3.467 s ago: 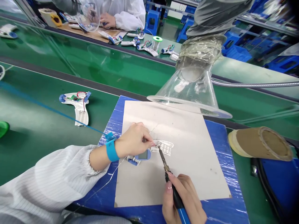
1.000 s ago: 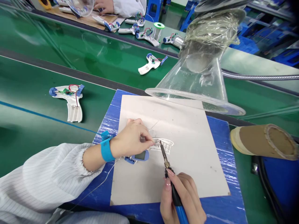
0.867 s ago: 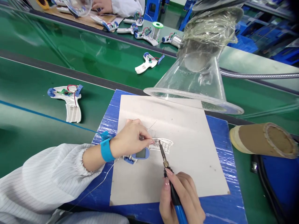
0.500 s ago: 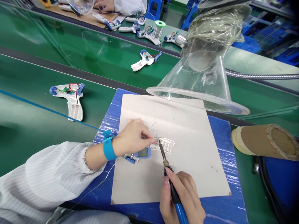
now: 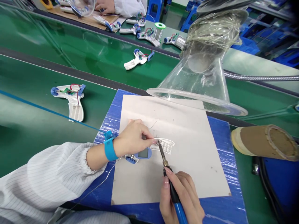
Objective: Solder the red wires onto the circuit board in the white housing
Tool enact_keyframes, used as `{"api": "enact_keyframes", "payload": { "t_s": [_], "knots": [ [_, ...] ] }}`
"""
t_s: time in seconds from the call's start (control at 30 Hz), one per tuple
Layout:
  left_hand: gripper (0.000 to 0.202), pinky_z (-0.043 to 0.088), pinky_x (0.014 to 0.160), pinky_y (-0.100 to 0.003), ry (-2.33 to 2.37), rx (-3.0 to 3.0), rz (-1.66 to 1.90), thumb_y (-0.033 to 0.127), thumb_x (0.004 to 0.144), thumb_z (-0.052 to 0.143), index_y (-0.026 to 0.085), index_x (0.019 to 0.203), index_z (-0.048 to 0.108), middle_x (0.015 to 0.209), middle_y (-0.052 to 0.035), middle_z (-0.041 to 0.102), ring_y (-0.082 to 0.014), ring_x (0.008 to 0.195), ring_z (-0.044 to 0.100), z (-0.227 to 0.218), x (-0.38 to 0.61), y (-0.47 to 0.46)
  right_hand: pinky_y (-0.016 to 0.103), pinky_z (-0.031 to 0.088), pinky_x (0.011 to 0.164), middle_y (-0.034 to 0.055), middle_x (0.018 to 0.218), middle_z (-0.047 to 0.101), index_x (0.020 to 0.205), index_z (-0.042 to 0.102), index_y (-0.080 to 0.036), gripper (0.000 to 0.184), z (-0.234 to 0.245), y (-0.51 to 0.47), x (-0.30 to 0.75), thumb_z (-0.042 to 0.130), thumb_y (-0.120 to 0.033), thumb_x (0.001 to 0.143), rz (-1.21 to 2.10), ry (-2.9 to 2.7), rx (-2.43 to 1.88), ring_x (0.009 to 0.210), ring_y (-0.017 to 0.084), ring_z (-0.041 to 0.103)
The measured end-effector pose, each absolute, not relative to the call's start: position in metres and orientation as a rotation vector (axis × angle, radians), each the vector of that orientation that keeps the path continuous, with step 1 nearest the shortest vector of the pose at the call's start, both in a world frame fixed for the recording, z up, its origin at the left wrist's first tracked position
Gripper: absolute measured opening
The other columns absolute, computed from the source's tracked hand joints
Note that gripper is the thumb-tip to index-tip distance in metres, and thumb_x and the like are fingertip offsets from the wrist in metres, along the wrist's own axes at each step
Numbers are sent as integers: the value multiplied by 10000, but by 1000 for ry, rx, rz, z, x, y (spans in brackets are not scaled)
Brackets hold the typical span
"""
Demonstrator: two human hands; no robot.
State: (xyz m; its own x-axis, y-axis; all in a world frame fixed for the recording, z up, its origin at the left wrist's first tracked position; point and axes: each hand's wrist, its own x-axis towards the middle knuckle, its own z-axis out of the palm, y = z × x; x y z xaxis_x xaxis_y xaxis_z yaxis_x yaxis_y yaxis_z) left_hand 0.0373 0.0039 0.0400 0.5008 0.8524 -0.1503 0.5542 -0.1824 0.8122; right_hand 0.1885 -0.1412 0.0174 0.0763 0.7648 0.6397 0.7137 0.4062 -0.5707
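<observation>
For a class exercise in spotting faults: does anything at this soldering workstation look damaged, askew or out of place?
Yes: the clear plastic funnel hanging above the white card looks patched. Wrinkled clear tape is wound thickly around its neck where it meets the grey duct, like a makeshift repair.

This is an electronics assembly workshop, laid out like a factory line. Long green conveyor benches point(image 5: 70, 62) carry white handsets point(image 5: 70, 99) with bare circuit boards. A clear fume funnel point(image 5: 198, 74) hangs above a soldering iron point(image 5: 174, 189), and a solder spool point(image 5: 160, 26) sits farther along. A striped anti-static smock point(image 5: 46, 186) and blue wrist strap point(image 5: 109, 149) are worn here, and blue stools point(image 5: 154, 9) stand beyond.
</observation>
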Motion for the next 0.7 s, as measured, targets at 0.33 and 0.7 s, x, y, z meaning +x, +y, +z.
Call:
{"api": "enact_keyframes", "payload": {
  "t_s": [0.33,0.7],
  "knots": [
    [69,397,790,-337,1192,1858,431,207,761,762,219,706,803,615,-10,696,-171,760,569,38,38,4,332,474,595,69,794,633,1108,656,-98,423,16,-140,185,619,97,735,23,-1579,-1352,716,138,548],
    [94,414,746,-305,1182,1826,450,196,761,751,212,679,794,629,-15,712,-175,774,583,38,38,4,318,477,600,67,790,627,1116,658,-105,410,8,-141,186,617,72,749,-5,-1573,-1356,716,138,542]
  ]
}}
